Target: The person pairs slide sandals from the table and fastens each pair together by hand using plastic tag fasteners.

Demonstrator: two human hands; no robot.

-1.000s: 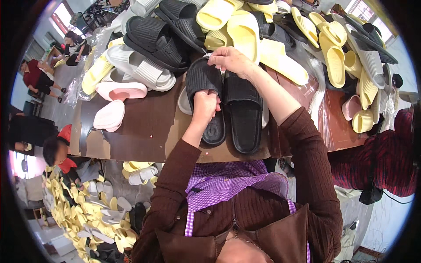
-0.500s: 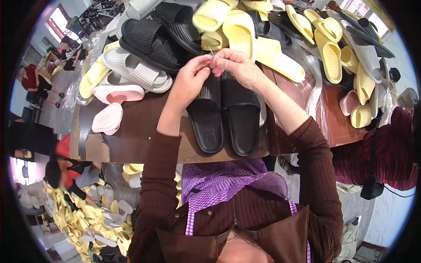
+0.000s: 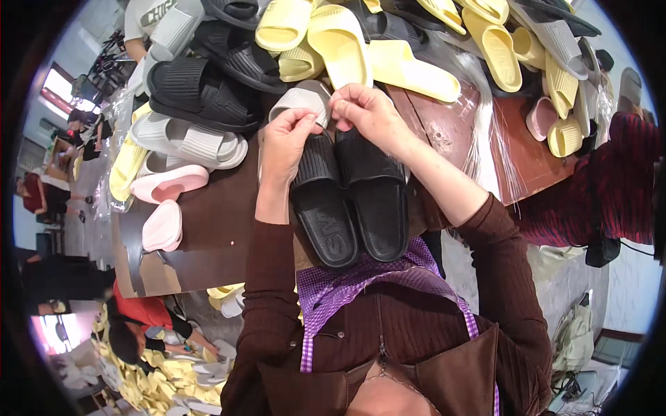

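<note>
A pair of black slide slippers lies side by side in front of me, heels toward my body: the left slipper [image 3: 329, 225] and the right slipper [image 3: 380, 218]. My left hand [image 3: 281, 149] pinches thumb and fingers together at the toe of the left slipper. Across from it, my right hand [image 3: 371, 118] is also in a closed pinch, just above the right slipper's toe. Anything between the fingertips is too small to make out. A narrow gap separates the two hands. A light grey slipper [image 3: 303, 100] shows behind them, partly covered.
Yellow slippers [image 3: 340, 45], black ones [image 3: 201, 93] and grey ones [image 3: 191, 139] pile up along the far side of the brown table [image 3: 208, 249]. Clear strands [image 3: 483, 132] hang at the right. A person in dark red [image 3: 596, 180] is at the right; another bends over slippers at lower left.
My hands, together before, have moved apart, the left going lower. The black slippers now sit nearer to me, overhanging the table edge. The view has shifted, and the grey slipper behind is more exposed.
</note>
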